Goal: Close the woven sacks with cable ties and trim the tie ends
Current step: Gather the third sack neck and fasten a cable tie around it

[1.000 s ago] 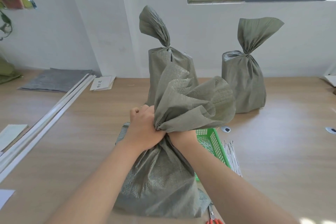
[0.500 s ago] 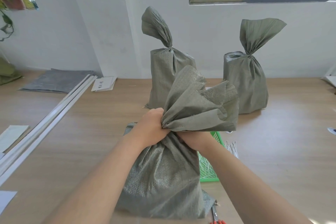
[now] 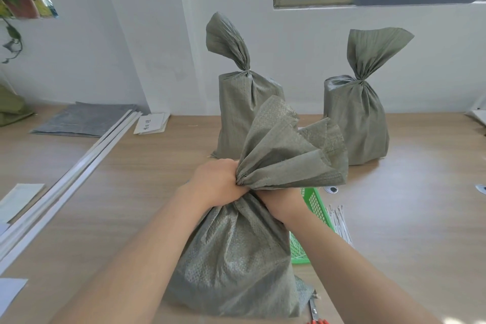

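Centrally, in the head view, an olive-green near sack (image 3: 236, 258) stands upright on the wooden table (image 3: 407, 218), close to the viewer. Its gathered neck (image 3: 249, 189) is bunched tight, and the loose mouth fans out above toward 1 o'clock.

The left hand (image 3: 218, 184) grasps the neck from the 9 o'clock side, fingers clenched round the bunched cloth. The right hand (image 3: 282, 202) meets the neck from the 3 o'clock side under the fanned mouth. Its fingers curl in against the cloth, and their tips are hidden. No tie can be made out on this neck.

At 12 o'clock from the near sack stands a first tied sack (image 3: 244, 113), its neck cinched and its top leaning toward 11 o'clock. At 2 o'clock, well apart, stands a second tied sack (image 3: 360, 123), likewise cinched, with its top spread upward.

A green basket (image 3: 314, 205) lies at 3 o'clock, partly behind the right forearm. Just beside it, a bundle of pale cable ties (image 3: 339, 221) lies on the table. At 5 o'clock the scissors (image 3: 314, 310) lie beside the sack's base, their red handles cut by the frame edge.

Long white strips (image 3: 79, 173) run diagonally at 9 to 10 o'clock. A grey sheet (image 3: 84, 119) and a paper label (image 3: 151, 123) lie at 10 o'clock near the wall.
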The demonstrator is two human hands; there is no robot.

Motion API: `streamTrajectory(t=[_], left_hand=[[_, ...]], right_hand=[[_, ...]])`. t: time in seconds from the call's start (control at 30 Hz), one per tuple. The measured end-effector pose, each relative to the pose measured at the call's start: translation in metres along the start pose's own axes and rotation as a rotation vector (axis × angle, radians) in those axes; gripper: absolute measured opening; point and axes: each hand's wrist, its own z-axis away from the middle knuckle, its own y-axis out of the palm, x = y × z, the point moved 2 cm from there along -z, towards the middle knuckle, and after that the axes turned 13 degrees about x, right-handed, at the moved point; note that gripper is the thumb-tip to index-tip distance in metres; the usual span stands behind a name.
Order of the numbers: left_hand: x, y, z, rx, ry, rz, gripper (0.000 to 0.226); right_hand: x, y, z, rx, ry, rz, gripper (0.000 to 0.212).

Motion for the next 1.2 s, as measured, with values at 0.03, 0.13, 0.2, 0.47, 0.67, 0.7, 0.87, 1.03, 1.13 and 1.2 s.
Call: streamTrajectory(t=[0.03, 0.13, 0.2, 0.47, 0.67, 0.7, 0.87, 1.03, 1.13, 1.2], left_hand=[[0.001, -0.001, 0.000, 0.025, -0.008, 0.008, 0.042], [0.002, -0.005, -0.004, 0.096, -0.028, 0.035, 0.061], [0.000, -0.006, -0.008, 0.137, -0.032, 0.030, 0.072], [-0.007, -0.012, -0.017, 0.244, -0.038, -0.045, 0.058], [-0.016, -0.016, -0.018, 0.332, -0.056, -0.119, 0.052], [-0.016, -0.017, -0.018, 0.336, -0.064, -0.113, 0.053], [-0.013, -0.020, -0.019, 0.308, -0.148, 0.020, 0.063], [-0.002, -0.018, -0.022, 0.307, -0.124, 0.311, 0.051], [0.004, -0.015, -0.019, 0.262, -0.124, 0.515, 0.025], [0.007, -0.007, -0.020, 0.207, -0.116, 0.574, 0.025]], right_hand=[[-0.002, 0.002, -0.004, -0.011, -0.033, 0.002, 0.040], [0.001, -0.004, -0.001, -0.045, 0.009, -0.051, 0.019], [0.000, -0.005, 0.000, -0.082, 0.002, -0.047, 0.012], [0.003, -0.004, 0.000, -0.054, 0.069, 0.077, 0.025], [0.005, -0.004, 0.002, 0.086, 0.138, 0.136, 0.032], [0.006, -0.004, 0.004, 0.133, 0.153, 0.128, 0.035], [0.009, -0.004, 0.004, -0.017, 0.074, 0.041, 0.027], [0.006, -0.003, 0.004, -0.031, -0.050, -0.097, 0.024], [0.004, -0.003, 0.004, -0.063, -0.064, -0.118, 0.030], [0.003, 0.000, 0.004, -0.092, -0.050, -0.165, 0.024]])
